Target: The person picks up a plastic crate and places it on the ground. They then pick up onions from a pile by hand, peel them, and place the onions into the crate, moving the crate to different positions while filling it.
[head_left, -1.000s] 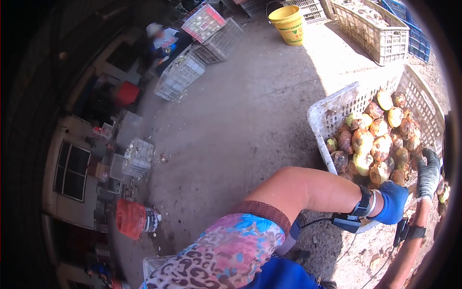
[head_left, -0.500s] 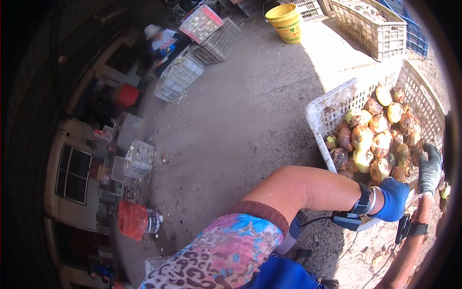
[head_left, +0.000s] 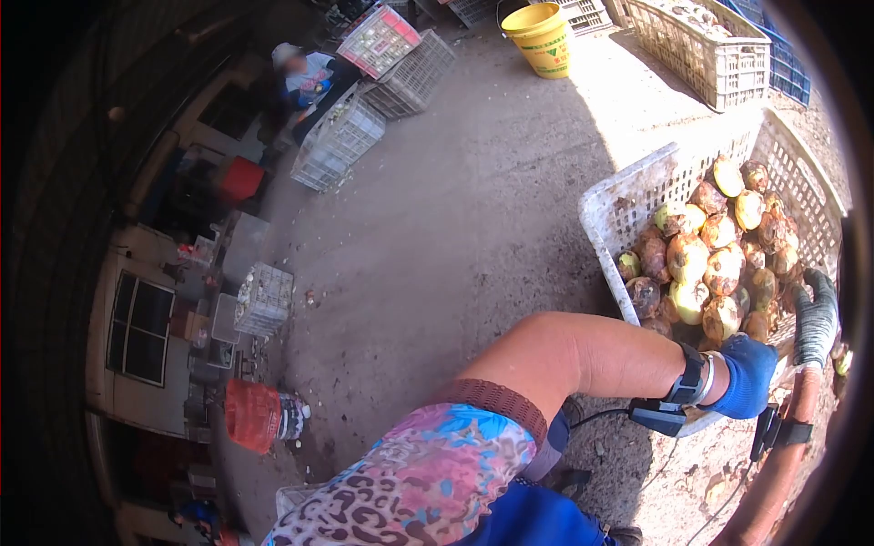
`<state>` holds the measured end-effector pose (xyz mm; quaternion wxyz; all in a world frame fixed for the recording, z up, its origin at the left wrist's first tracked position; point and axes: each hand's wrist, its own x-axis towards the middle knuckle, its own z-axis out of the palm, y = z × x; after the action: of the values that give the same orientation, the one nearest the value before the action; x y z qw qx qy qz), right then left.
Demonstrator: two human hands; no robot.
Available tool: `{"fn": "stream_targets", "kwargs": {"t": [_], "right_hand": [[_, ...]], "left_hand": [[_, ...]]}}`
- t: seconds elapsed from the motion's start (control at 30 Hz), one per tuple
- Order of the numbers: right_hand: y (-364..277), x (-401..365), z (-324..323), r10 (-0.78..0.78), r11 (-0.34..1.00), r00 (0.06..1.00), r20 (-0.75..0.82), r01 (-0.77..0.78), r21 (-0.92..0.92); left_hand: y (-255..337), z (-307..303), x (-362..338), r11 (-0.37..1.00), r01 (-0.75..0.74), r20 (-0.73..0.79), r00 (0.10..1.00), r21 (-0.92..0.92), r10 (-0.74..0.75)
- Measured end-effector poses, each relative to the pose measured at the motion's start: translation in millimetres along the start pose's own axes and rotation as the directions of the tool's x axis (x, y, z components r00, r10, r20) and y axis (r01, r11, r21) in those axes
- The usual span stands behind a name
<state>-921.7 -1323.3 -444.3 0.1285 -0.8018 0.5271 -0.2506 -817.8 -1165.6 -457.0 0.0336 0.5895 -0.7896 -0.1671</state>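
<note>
A white perforated plastic crate (head_left: 628,187) stands at the right, holding many onions (head_left: 686,258) with brown, papery and partly peeled skins. My left hand (head_left: 746,375), in a blue glove, is closed at the crate's near edge beside the onions. Its fingers face away, so whatever they hold is hidden. To its right, my right hand (head_left: 817,318) wears a grey-white glove and reaches over the crate's right side. Its bent fingers look apart, close to the outermost onions, with nothing visible gripped. Black straps with small devices and cables circle both wrists.
A yellow bucket (head_left: 539,41) and a crate of onions (head_left: 696,50) stand at the back. Stacked crates (head_left: 410,77) rise beside a seated person (head_left: 308,77) at upper left. A red mesh bag (head_left: 251,416) and another white crate (head_left: 265,300) lie left. Onion skins litter the ground.
The view has shifted very slightly. My left hand has turned a little at the crate's edge, and my right hand's fingers have moved slightly. The onions lie as before.
</note>
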Motion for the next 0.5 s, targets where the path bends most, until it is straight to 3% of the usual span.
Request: {"fn": "stream_targets", "kwargs": {"t": [0.1,0.2,0.27,0.3,0.33,0.37,0.4,0.43,0.47,0.5], "right_hand": [[4,0,2,0.002,1.0,1.0,-0.002,-0.002,0.01],[22,6,12,-0.009,1.0,0.999,0.04,0.009,0.009],[8,3,2,-0.038,0.998,0.998,0.046,0.04,-0.042],[-1,-2,-6,-0.046,0.995,0.998,0.038,0.049,-0.091],[-12,-5,-18,-0.059,0.997,0.995,0.081,0.063,-0.051],[-5,-9,-25,-0.18,0.981,0.977,0.111,0.187,-0.054],[-11,-24,-42,-0.211,0.961,0.974,0.085,0.191,0.199],[-17,-40,-61,-0.202,0.969,0.979,0.01,0.198,0.151],[-16,-62,-79,-0.09,0.986,0.996,-0.006,0.09,0.14],[-12,-84,-93,0.017,0.991,0.999,-0.036,-0.012,0.132]], "left_hand": [[1,-3,-2,0.997,-0.065,0.025,0.998,0.041,0.064],[-1,-16,-11,0.996,0.024,0.0,1.0,-0.08,-0.024],[2,-36,-20,0.958,0.12,-0.048,0.989,-0.261,-0.137],[0,-38,-19,0.985,0.042,-0.017,0.999,-0.169,-0.046],[-1,-32,-16,0.975,0.026,-0.032,0.999,-0.222,-0.034],[-5,-30,-21,0.96,0.04,-0.07,0.996,-0.279,-0.062],[-8,-47,-30,0.924,-0.006,-0.061,0.998,-0.382,-0.019],[-13,-31,-17,0.947,-0.011,0.017,1.0,-0.322,0.017],[-1,-84,-38,0.87,0.247,0.138,0.969,-0.427,-0.207],[0,-101,-41,0.837,0.276,0.278,0.948,-0.471,-0.156]]}}
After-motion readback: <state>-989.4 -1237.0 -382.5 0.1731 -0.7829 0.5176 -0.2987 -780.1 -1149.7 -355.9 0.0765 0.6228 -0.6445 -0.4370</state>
